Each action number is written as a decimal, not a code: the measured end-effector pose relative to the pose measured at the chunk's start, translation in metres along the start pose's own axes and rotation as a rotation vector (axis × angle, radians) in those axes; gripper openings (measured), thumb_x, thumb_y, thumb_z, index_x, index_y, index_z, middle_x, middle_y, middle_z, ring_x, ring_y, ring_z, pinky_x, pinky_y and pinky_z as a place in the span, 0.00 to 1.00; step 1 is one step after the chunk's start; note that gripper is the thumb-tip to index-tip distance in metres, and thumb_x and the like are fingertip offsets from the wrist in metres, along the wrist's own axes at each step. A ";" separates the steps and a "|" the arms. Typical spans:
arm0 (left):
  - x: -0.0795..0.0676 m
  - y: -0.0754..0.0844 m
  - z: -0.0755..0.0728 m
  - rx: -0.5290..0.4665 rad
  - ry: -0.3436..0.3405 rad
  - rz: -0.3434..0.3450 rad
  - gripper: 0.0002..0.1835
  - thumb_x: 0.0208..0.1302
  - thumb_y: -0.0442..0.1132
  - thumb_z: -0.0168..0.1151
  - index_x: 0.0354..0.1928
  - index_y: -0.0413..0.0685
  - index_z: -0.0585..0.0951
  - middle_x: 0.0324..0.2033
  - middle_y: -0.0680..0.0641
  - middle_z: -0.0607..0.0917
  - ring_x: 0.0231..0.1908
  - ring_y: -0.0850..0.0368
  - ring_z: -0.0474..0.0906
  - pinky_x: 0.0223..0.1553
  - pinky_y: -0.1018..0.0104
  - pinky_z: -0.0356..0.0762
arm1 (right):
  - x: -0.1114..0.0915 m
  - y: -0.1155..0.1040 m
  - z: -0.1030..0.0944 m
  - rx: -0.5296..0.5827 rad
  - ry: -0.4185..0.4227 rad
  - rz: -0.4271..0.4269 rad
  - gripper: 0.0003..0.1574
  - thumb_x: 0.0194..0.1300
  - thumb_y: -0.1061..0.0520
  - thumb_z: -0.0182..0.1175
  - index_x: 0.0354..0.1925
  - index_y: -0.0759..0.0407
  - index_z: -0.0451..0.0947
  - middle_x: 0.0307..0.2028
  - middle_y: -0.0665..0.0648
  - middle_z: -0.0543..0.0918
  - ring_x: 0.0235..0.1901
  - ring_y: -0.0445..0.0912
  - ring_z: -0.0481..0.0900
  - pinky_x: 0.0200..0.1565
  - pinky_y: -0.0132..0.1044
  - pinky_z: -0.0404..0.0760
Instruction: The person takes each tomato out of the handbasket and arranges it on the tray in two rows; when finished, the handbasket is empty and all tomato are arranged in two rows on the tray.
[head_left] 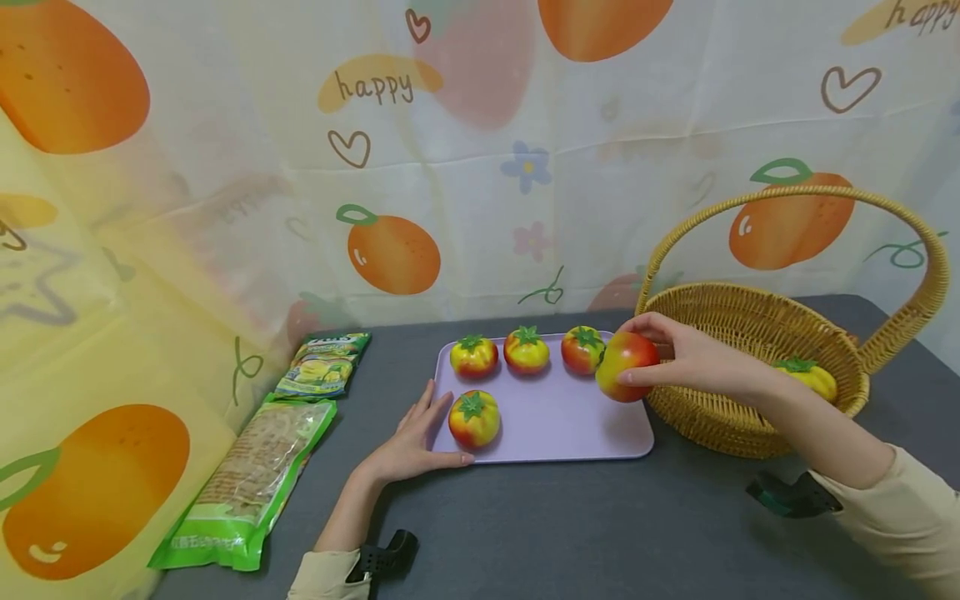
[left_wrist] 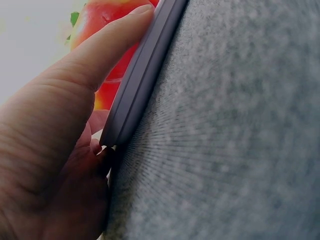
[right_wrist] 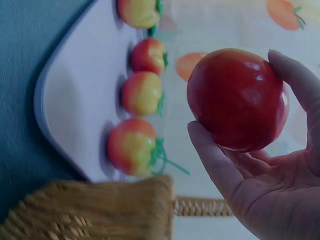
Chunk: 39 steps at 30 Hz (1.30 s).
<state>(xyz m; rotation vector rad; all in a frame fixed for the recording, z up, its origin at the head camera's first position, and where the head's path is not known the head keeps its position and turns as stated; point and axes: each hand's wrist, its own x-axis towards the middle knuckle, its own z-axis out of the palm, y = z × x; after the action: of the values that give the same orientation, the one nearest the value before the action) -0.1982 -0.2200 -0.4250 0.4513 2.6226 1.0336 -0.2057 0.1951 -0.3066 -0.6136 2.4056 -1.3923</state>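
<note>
My right hand [head_left: 678,354] holds a red-and-yellow tomato [head_left: 627,367] between thumb and fingers, above the right side of a lilac tray [head_left: 555,421]. In the right wrist view the tomato [right_wrist: 237,100] shows its smooth red side. Three tomatoes with green leafy tops stand along the tray's back edge; the middle one [head_left: 527,351] is the yellowest. Another tomato [head_left: 474,419] sits at the front left. My left hand [head_left: 408,437] rests at the tray's front left corner, fingers spread along the left side and thumb [left_wrist: 107,50] at the front rim.
To the right stands a wicker basket [head_left: 705,429] with a tall arched handle and a yellow fruit [head_left: 813,381] with a green top inside. A green-edged food packet [head_left: 247,475] and a smaller green packet [head_left: 322,365] lie left of the tray. A printed cloth [head_left: 465,175] hangs behind.
</note>
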 end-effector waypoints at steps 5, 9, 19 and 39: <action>0.000 0.001 -0.001 -0.007 -0.001 0.001 0.58 0.50 0.62 0.71 0.77 0.54 0.51 0.76 0.45 0.31 0.73 0.34 0.31 0.65 0.30 0.33 | 0.013 0.002 0.016 0.012 -0.022 0.010 0.40 0.61 0.49 0.68 0.64 0.60 0.61 0.59 0.64 0.72 0.53 0.55 0.74 0.52 0.43 0.77; 0.001 0.001 0.000 -0.008 0.001 0.008 0.58 0.50 0.62 0.72 0.77 0.52 0.51 0.76 0.45 0.31 0.73 0.35 0.30 0.66 0.32 0.31 | 0.024 0.006 0.031 -0.024 -0.019 0.001 0.40 0.60 0.47 0.68 0.65 0.57 0.64 0.59 0.62 0.72 0.56 0.56 0.71 0.55 0.49 0.74; 0.001 0.003 0.001 -0.003 -0.003 0.012 0.57 0.51 0.61 0.71 0.77 0.53 0.51 0.76 0.46 0.31 0.74 0.37 0.31 0.67 0.32 0.32 | 0.046 0.017 0.069 0.038 -0.013 -0.024 0.44 0.57 0.46 0.71 0.64 0.59 0.65 0.60 0.60 0.71 0.60 0.54 0.68 0.65 0.56 0.62; 0.000 0.000 -0.001 -0.006 -0.008 0.014 0.57 0.52 0.62 0.70 0.77 0.54 0.50 0.76 0.45 0.30 0.74 0.37 0.30 0.67 0.35 0.30 | 0.069 0.030 0.112 -0.023 0.022 -0.046 0.41 0.52 0.44 0.74 0.57 0.54 0.65 0.55 0.59 0.75 0.53 0.50 0.75 0.60 0.50 0.69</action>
<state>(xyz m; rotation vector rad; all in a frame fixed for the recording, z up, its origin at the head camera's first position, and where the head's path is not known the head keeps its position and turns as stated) -0.1985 -0.2209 -0.4245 0.4723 2.6118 1.0420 -0.2210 0.0909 -0.3904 -0.6664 2.4422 -1.3979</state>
